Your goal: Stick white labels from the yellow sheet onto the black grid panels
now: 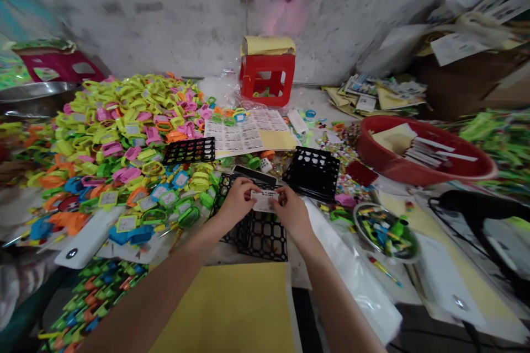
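- Head view: both hands meet over the middle of the desk point(256, 253). The left hand point(236, 201) and the right hand point(292, 210) each pinch one end of a small white label point(265, 199), so each grip is closed on it with fingertips only, the palms free.
- The label hangs just above a black grid tray point(265, 234) lying flat in front of the person; whether it touches the tray cannot be told.
- To do this well, the person should likely keep the label taut and level, pinching only its edges so the face stays clean.
- A second black grid tray point(313, 172) sits near, beyond the right hand, and a sheet of printed labels point(244, 135) lies farther back.
- The heap of coloured plastic tags point(124, 127) crowds the left; elbows should probably stay clear of it.
- A yellow sheet point(232, 309) lies nearest the person, between the forearms.
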